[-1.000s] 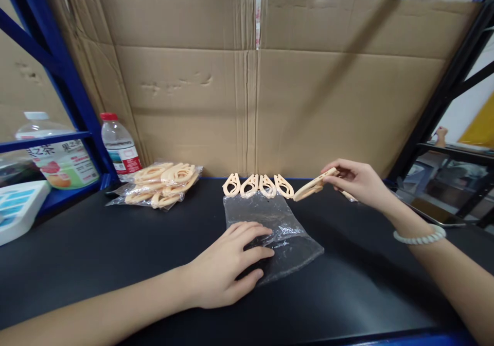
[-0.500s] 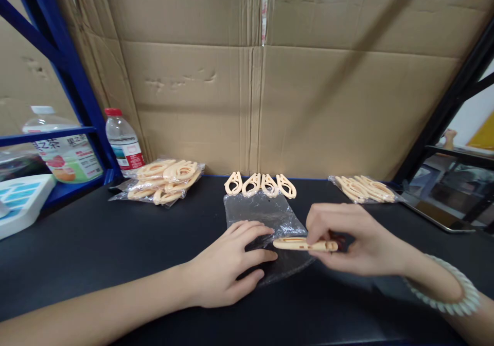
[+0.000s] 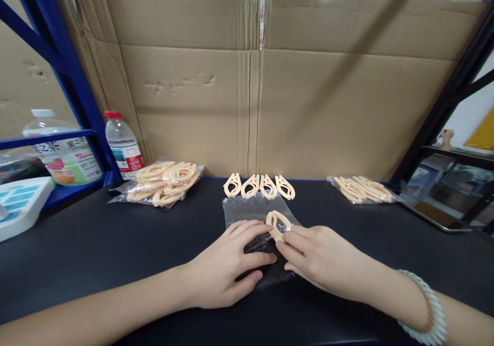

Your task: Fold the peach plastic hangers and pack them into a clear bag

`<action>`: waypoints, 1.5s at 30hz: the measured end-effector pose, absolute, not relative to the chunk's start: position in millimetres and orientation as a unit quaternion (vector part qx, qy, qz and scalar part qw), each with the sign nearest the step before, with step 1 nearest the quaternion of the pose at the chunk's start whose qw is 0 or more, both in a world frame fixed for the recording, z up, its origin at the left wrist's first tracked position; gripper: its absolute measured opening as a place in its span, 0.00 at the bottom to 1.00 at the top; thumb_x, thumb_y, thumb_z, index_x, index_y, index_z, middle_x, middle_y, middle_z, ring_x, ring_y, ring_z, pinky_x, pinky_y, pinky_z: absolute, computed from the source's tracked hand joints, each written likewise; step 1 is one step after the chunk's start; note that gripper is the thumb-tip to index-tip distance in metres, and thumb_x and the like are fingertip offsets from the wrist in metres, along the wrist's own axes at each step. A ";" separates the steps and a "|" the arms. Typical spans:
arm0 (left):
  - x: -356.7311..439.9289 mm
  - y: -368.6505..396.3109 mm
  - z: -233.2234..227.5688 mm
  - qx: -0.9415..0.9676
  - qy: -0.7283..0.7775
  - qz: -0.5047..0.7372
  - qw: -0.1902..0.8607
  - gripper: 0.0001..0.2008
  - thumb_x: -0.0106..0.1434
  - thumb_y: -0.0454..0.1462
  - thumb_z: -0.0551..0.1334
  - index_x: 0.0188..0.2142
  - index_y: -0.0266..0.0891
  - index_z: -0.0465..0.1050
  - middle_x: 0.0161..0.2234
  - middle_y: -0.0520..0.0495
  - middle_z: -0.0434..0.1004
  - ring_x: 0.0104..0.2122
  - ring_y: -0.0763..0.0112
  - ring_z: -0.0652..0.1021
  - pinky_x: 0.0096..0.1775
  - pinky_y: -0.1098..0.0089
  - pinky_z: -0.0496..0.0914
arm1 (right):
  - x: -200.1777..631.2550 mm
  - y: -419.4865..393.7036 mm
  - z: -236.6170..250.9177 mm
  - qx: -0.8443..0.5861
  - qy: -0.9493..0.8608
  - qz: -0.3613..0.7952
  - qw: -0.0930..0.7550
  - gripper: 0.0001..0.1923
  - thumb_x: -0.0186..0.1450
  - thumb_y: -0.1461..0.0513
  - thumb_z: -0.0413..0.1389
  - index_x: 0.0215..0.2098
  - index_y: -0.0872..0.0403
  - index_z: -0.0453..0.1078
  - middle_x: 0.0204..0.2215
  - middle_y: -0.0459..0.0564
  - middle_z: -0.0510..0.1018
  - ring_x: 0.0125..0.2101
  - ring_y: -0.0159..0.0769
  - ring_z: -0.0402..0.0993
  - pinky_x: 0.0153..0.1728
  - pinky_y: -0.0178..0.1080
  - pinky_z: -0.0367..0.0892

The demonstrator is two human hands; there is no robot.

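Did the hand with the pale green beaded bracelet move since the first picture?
Yes. The bare right hand has moved left and nearer the camera, judged against the row of four cream, teardrop-shaped plastic pieces.

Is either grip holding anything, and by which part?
Right grip holds a cream looped piece by its near end; left grip lies on the clear bag.
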State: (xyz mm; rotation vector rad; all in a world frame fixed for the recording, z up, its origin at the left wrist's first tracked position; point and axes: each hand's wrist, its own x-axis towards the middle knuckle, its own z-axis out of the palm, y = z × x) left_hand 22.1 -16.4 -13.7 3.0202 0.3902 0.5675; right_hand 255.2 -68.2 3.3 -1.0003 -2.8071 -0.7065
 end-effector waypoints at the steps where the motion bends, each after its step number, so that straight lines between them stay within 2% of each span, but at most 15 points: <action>1: 22.0 -16.1 -13.9 0.975 0.124 0.183 0.022 0.18 0.61 0.33 0.58 0.52 0.43 0.71 0.61 0.39 0.58 0.61 0.50 0.60 0.59 0.48 0.59 | 255.9 -69.2 4.4 -0.332 -0.917 -0.219 0.038 0.10 0.67 0.62 0.52 0.43 0.59 0.69 0.37 0.55 0.75 0.36 0.42 0.72 0.27 0.39 0.67; 4: 22.3 -15.3 -13.6 0.976 0.122 0.178 0.024 0.19 0.61 0.34 0.58 0.52 0.43 0.71 0.61 0.39 0.58 0.61 0.51 0.61 0.59 0.48 0.59 | 258.1 -73.2 7.7 -0.345 -0.922 -0.173 0.031 0.10 0.65 0.63 0.54 0.44 0.58 0.69 0.38 0.53 0.75 0.38 0.41 0.72 0.30 0.39 0.69; 7: 22.8 -15.4 -12.0 0.976 0.116 0.180 0.029 0.19 0.61 0.34 0.58 0.52 0.43 0.70 0.61 0.39 0.60 0.60 0.51 0.62 0.59 0.48 0.59 | 259.1 -74.4 7.9 -0.353 -0.923 -0.150 0.025 0.07 0.65 0.66 0.52 0.41 0.57 0.70 0.36 0.52 0.75 0.36 0.40 0.72 0.29 0.39 0.69; 14: 24.2 -17.7 -7.9 0.978 0.112 0.172 0.032 0.19 0.62 0.33 0.57 0.53 0.44 0.70 0.60 0.39 0.60 0.60 0.52 0.62 0.59 0.48 0.58 | 257.4 -64.4 5.6 -0.346 -0.914 -0.198 0.074 0.09 0.66 0.65 0.51 0.40 0.59 0.72 0.41 0.59 0.73 0.43 0.45 0.68 0.36 0.43 0.70; 19: 24.0 -17.3 -8.0 0.979 0.112 0.167 0.029 0.20 0.62 0.33 0.57 0.53 0.44 0.69 0.61 0.39 0.60 0.60 0.52 0.61 0.59 0.48 0.57 | 260.5 -54.3 3.0 -0.342 -0.906 -0.229 0.104 0.05 0.65 0.64 0.54 0.37 0.57 0.72 0.39 0.57 0.72 0.39 0.44 0.67 0.33 0.43 0.67; 24: 24.4 -17.5 -7.2 0.979 0.112 0.166 0.034 0.20 0.62 0.33 0.57 0.53 0.44 0.70 0.59 0.39 0.62 0.60 0.52 0.62 0.59 0.47 0.58 | 262.3 -47.0 -0.7 -0.351 -0.895 -0.241 0.134 0.07 0.65 0.69 0.49 0.35 0.57 0.69 0.37 0.55 0.72 0.38 0.42 0.66 0.33 0.41 0.64; 27: 24.6 -18.0 -7.2 0.980 0.112 0.163 0.033 0.20 0.62 0.33 0.57 0.53 0.45 0.70 0.60 0.40 0.61 0.60 0.52 0.62 0.59 0.47 0.57 | 265.1 -43.1 1.1 -0.380 -0.894 -0.144 0.187 0.03 0.62 0.68 0.53 0.34 0.55 0.67 0.36 0.52 0.71 0.38 0.40 0.66 0.35 0.41 0.65; 30: 24.3 -18.6 -7.6 0.980 0.110 0.162 0.035 0.20 0.62 0.33 0.57 0.54 0.46 0.69 0.60 0.40 0.61 0.60 0.53 0.62 0.59 0.47 0.57 | 277.0 -30.3 1.9 -0.375 -0.887 -0.011 0.269 0.05 0.60 0.68 0.54 0.35 0.54 0.65 0.36 0.50 0.72 0.39 0.37 0.68 0.40 0.41 0.68; 33: 23.7 -18.9 -7.9 0.981 0.105 0.159 0.040 0.20 0.62 0.34 0.57 0.54 0.46 0.69 0.59 0.40 0.62 0.60 0.53 0.63 0.59 0.48 0.57 | 299.8 -6.1 -5.6 -0.387 -0.867 -0.023 0.312 0.18 0.62 0.73 0.45 0.46 0.53 0.67 0.44 0.53 0.73 0.47 0.39 0.68 0.49 0.49 0.66; 36: 23.0 -18.5 -8.5 0.981 0.102 0.161 0.043 0.19 0.63 0.34 0.57 0.54 0.46 0.69 0.59 0.40 0.63 0.59 0.54 0.63 0.59 0.48 0.58 | 324.7 18.9 -20.6 -0.425 -0.867 -0.079 0.249 0.34 0.57 0.77 0.41 0.59 0.53 0.61 0.59 0.55 0.65 0.59 0.43 0.59 0.55 0.55 0.61; 38: 22.7 -18.3 -8.8 0.980 0.101 0.168 0.047 0.20 0.62 0.33 0.57 0.54 0.46 0.69 0.59 0.40 0.63 0.59 0.53 0.64 0.59 0.48 0.58 | 336.1 29.7 -29.6 -0.433 -0.877 -0.068 0.198 0.37 0.56 0.78 0.41 0.62 0.53 0.58 0.62 0.55 0.61 0.61 0.42 0.56 0.56 0.54 0.61; 41: 22.7 -18.4 -8.3 0.978 0.097 0.175 0.053 0.19 0.62 0.33 0.57 0.54 0.46 0.69 0.58 0.40 0.64 0.58 0.53 0.65 0.59 0.48 0.58 | 340.5 33.7 -33.9 -0.438 -0.882 -0.047 0.165 0.35 0.56 0.78 0.41 0.60 0.55 0.61 0.59 0.56 0.66 0.58 0.40 0.61 0.57 0.50 0.61; 45: 23.0 -19.3 -7.1 0.978 0.096 0.178 0.056 0.19 0.63 0.34 0.57 0.53 0.45 0.70 0.58 0.39 0.65 0.57 0.53 0.66 0.58 0.49 0.60 | 328.7 21.4 -19.9 -0.442 -0.880 -0.047 0.168 0.28 0.57 0.77 0.44 0.51 0.56 0.71 0.50 0.56 0.75 0.50 0.41 0.70 0.51 0.48 0.66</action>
